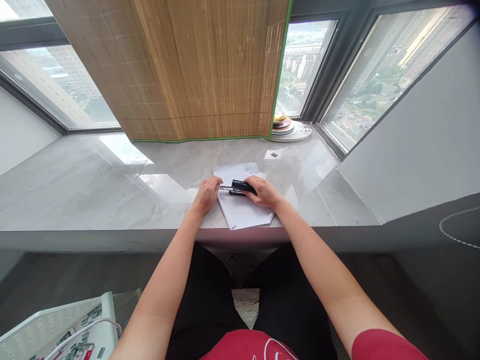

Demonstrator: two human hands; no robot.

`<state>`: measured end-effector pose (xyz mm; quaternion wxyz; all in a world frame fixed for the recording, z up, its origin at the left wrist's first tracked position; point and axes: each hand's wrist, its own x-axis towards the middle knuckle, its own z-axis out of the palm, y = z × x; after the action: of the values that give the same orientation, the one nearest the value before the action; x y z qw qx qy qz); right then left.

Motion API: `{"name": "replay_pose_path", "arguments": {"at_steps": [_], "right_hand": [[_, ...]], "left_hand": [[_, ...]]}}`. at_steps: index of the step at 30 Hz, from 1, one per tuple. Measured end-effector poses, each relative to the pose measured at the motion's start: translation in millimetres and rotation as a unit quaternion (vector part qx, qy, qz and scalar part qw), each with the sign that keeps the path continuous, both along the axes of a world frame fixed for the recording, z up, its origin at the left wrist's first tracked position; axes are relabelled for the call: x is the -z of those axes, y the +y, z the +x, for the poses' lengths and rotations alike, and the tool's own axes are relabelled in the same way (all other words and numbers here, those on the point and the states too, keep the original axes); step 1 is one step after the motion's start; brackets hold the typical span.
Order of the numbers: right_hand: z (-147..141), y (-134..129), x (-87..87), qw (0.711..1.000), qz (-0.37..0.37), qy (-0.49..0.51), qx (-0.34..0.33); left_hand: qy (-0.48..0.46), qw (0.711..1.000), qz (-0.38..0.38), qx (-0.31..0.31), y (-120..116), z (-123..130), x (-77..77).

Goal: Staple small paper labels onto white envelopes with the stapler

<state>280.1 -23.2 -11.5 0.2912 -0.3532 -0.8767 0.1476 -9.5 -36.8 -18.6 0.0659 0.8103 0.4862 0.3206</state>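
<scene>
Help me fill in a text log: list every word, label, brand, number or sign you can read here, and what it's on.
No text can be read.
Paper: block of tiny marks near its far edge, too small to read.
Shirt: white marks, cut off by the picture's edge, unreadable.
Stapler: no lettering I can make out.

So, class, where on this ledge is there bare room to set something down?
The widest bare stretch of ledge runs from the left wall to the left hand; a smaller one lies between the right hand and right wall. It's crowded around the paper and stapler and by the stacked plates.
</scene>
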Motion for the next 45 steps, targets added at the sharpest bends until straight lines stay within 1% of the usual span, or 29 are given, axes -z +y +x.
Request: {"name": "replay_pose_path", "arguments": {"at_steps": [3,6,12,15,20,26,30,34,41,45], "right_hand": [[0,0,1.1,1.0,0.005,0.001,0.001],[0,1,1.6,1.0,0.007,0.006,-0.002],[0,1,2.7,1.0,0.004,0.008,0.002],[0,1,2.6,1.0,0.004,0.008,0.002],[0,2,2.4,1.0,0.011,0.01,0.0],[0,4,6.1,1.0,0.02,0.022,-0.005],[0,5,8.2,0.999,0.023,0.03,-0.01],[0,4,7.1,0.999,0.02,0.034,-0.009],[-1,4,6.4,0.999,0.017,0.041,-0.012],[0,4,7.4,0.999,0.013,0.039,-0.012]], "left_hand": [[0.025,1.0,-0.01,-0.01,1,0,0.2],[0.038,0.999,-0.018,0.004,1,-1,-1.3],[0.028,0.999,-0.023,0.02,-1,0,-5.6],[0.052,0.998,-0.015,0.023,-1,2,-6.9],[0.081,0.996,0.013,0.021,1,4,-7.3],[0.096,0.995,-0.012,0.008,1,6,-11.1],[0.064,0.997,-0.039,0.014,4,5,-10.5],[0.022,0.997,-0.069,0.034,9,2,-6.4],[-0.044,0.995,-0.045,0.077,14,-2,0.8],[-0.055,0.994,-0.044,0.088,13,-4,1.6]]}}
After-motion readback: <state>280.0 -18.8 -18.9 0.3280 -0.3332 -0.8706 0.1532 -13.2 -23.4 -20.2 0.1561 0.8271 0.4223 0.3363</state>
